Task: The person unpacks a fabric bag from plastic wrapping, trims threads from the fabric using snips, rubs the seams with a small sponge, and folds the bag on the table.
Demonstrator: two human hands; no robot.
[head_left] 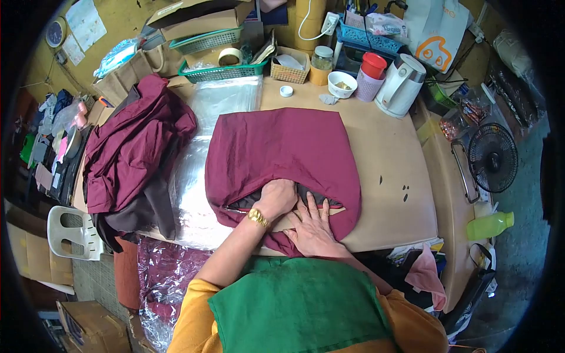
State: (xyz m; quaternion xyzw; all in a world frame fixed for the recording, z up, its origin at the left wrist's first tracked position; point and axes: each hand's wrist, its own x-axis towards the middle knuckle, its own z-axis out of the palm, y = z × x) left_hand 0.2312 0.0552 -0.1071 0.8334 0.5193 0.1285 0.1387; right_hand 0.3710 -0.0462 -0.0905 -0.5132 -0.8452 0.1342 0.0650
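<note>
A maroon garment [282, 141], folded into a squarish bundle, lies on the table in front of me. Its near side gapes at a zipped opening [238, 209] with a dark lining. My left hand [278, 198], wearing a gold watch [258, 217], is curled at the upper lip of this opening; its fingertips are partly hidden in the cloth. Flat beside it, with fingers spread, my right hand [312, 228] presses on the lower side of the opening. A beige patch shows beneath the hands; what it is I cannot make out.
More maroon and dark garments [138, 141] are heaped at left, beside clear plastic bags [226, 94]. Along the back stand green baskets [223, 72], a white bowl [342, 84] and a kettle [401, 86]. A fan [493, 157] and green bottle [490, 225] are at right.
</note>
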